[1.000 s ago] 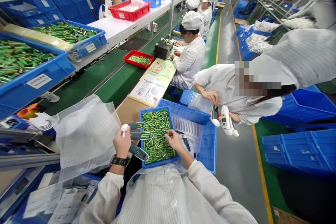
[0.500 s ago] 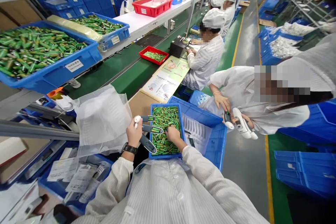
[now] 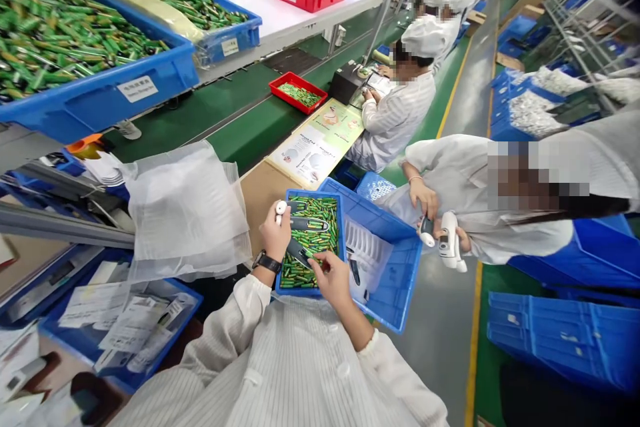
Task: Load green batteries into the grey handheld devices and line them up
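Observation:
My left hand (image 3: pixel 275 229) is closed around several grey-and-white handheld devices (image 3: pixel 309 223), fanned out to the right. Batteries show in the open slot of the middle one. At the lowest device (image 3: pixel 299 251), my right hand (image 3: pixel 334 275) pinches a small green battery (image 3: pixel 311 256) against its tip. Both hands are over a blue bin (image 3: pixel 342 213) full of loose green batteries (image 3: pixel 320 203). My fingers hide part of the lowest device's slot.
A larger blue crate (image 3: pixel 407 280) with similar devices on white packing stands at the right. Clear plastic bags (image 3: pixel 185 213) lie left. Blue tubs (image 3: pixel 165 77) of batteries stand on the upper shelf. A co-worker (image 3: pixel 450 173) at the right holds white devices.
My right hand has come up out of the batteries and across to the lowest device, with a battery in its fingers. My left hand has moved slightly right and up. The view has shifted.

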Demonstrator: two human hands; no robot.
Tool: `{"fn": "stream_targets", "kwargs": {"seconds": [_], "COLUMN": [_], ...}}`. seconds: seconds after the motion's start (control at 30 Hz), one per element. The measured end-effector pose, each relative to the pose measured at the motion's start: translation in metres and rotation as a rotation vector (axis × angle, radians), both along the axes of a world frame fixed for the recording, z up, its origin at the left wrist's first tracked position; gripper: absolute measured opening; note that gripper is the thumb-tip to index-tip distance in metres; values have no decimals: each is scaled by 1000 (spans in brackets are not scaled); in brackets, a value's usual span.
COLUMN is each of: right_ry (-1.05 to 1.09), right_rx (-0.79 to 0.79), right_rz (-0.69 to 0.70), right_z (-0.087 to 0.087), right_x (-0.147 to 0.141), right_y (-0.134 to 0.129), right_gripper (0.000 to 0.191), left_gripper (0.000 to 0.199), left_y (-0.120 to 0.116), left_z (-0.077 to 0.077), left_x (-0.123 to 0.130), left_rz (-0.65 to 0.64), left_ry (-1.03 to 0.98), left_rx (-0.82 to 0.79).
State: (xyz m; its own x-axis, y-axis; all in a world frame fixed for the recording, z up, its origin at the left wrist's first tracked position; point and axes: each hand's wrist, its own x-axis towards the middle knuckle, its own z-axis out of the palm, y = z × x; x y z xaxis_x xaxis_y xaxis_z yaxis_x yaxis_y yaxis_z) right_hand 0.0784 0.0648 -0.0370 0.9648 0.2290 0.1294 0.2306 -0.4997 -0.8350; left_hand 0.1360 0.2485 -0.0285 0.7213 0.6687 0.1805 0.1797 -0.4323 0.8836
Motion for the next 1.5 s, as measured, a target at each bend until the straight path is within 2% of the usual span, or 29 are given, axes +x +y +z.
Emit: {"fn": "stream_targets", "kwargs": {"seconds": [0.13,0.33,0.53,0.63,0.77,0.87,0.9,1.07,1.17,1.27,1.4,1.5], "right_ry": [-142,-11,14,134,483,660,646,407,401,382,333,287], "right_rx": [-41,-49,120,266,529,585,518,-86,-256,-433,-601,-666], "right_rz": [-24,-28,-143,-176,-196,-154,-122,-47,20,94,181,252], "right_z": [0,-14,-28,-32,-37,-43,-47,-73,-91,-100,-100,-95], "right_x": [6,3,6,9,8,11,15,44,54,57,62,67], "right_y": [-2,-2,11,16,27,31,29,2,-7,3,22,21], "right_gripper": [13,12,20,25,37,45,45,34,23,22,21,21], "left_gripper": [40,43,44,44,42,40,40,44,46,48,47,45], "left_y": [-11,-19,-19,-16,-11,-4,0,29,51,67,74,70], "left_z": [2,5,7,4,-4,-12,-14,-20,-21,-22,-24,-22], "left_x": [4,6,5,3,0,-5,-6,-15,-20,-25,-28,-25], "left_rz": [-16,-6,13,26,70,100,108,167,215,224,223,213], "left_ry": [13,-11,-1,19,38,79,89,96,90,92,99,116], "left_rx": [-12,-36,-14,-14,-17,-37,-51,-142,-147,-124,-104,-90]}}
